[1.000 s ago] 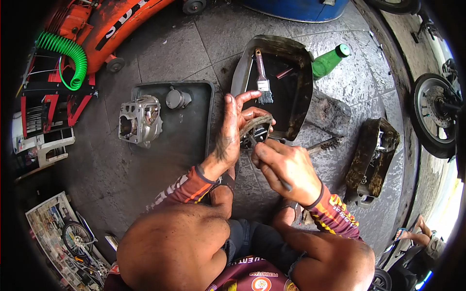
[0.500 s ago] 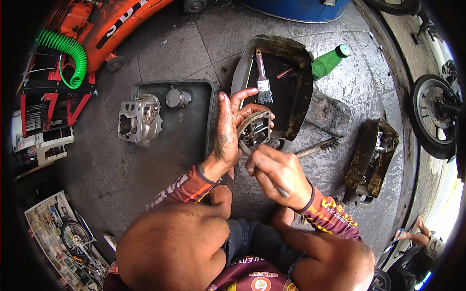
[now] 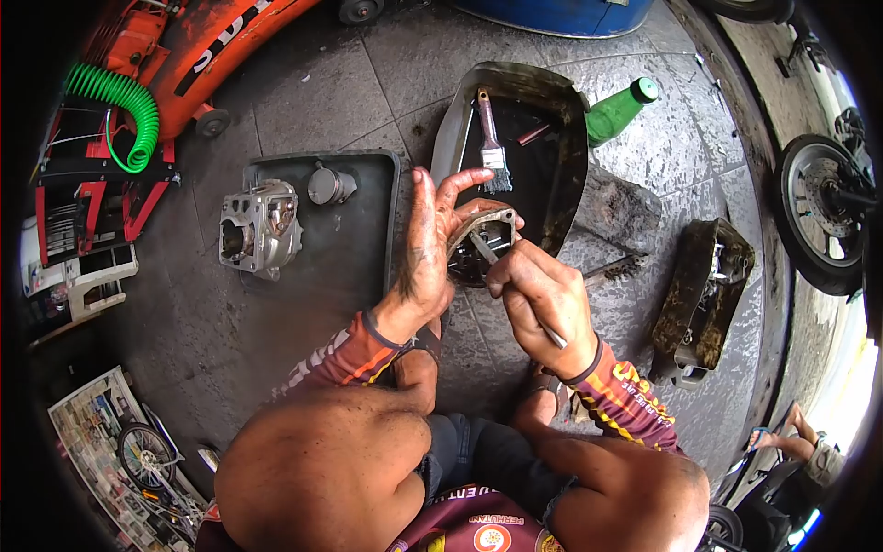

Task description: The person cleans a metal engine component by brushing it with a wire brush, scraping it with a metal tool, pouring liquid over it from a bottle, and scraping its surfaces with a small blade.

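My left hand (image 3: 428,244) is closed around a cylinder head (image 3: 483,247), a small metal engine part whose open, rimmed side faces up. Its index finger and thumb stretch outward, while the other fingers support the part from behind. My right hand (image 3: 544,299) grips a thin metal scraper (image 3: 482,246); the flat blade reaches onto the near rim of the cylinder head, and the handle end shows below the palm. Dark grime covers the fingers of both hands. Just beyond them, a paintbrush (image 3: 491,145) lies in an oily metal pan (image 3: 576,175).
To the left, a grey tray (image 3: 354,253) holds an engine cylinder (image 3: 259,230) and a piston (image 3: 329,186). A green bottle (image 3: 622,112) lies by the pan, near a stone block (image 3: 621,210). Farther right sits a dirty engine cover (image 3: 703,299). An orange compressor tank (image 3: 207,55) stands at upper left.
My right hand has moved slightly right and up, and the scraper blade now lies farther up across the cylinder head's rim. The left hand keeps its hold nearly unchanged.
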`<action>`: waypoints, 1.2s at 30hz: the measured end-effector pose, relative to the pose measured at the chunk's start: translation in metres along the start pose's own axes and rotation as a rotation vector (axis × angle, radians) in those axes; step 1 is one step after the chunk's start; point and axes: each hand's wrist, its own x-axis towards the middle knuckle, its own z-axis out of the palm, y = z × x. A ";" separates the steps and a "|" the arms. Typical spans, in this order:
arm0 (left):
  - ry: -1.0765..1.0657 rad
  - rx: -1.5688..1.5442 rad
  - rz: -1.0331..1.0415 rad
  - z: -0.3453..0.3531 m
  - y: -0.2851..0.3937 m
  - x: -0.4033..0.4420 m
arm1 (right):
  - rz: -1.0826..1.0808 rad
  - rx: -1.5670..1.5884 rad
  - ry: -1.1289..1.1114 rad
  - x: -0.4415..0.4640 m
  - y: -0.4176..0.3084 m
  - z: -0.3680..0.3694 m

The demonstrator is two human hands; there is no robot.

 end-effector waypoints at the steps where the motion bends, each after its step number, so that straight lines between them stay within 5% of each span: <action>1: -0.012 -0.043 -0.027 -0.001 -0.004 0.002 | -0.020 -0.099 -0.014 -0.001 -0.004 0.003; 4: -0.096 -0.182 -0.053 -0.008 -0.003 0.002 | -0.027 0.046 -0.199 -0.004 -0.006 0.006; 8: -0.031 -0.142 -0.072 -0.006 -0.008 0.001 | 0.045 0.035 -0.021 0.003 -0.003 -0.001; 12: -0.126 -0.263 -0.089 -0.006 -0.001 0.000 | 0.005 0.096 -0.186 0.001 -0.004 -0.001; 15: -0.029 -0.061 -0.034 -0.005 -0.010 0.002 | 0.056 -0.060 -0.043 0.003 -0.005 -0.003; 22: -0.074 0.036 0.134 -0.005 -0.010 0.004 | 0.125 -0.025 -0.126 0.002 -0.013 -0.008; 25: -0.066 -0.005 0.157 -0.005 -0.010 0.003 | -0.005 0.190 -0.137 0.003 -0.005 0.000; 30: -0.029 -0.045 0.154 -0.008 -0.011 0.003 | 0.091 0.001 -0.066 0.002 -0.003 -0.001; 36: -0.009 -0.105 0.128 -0.007 -0.006 0.003 | -0.040 0.140 -0.057 0.001 0.005 0.005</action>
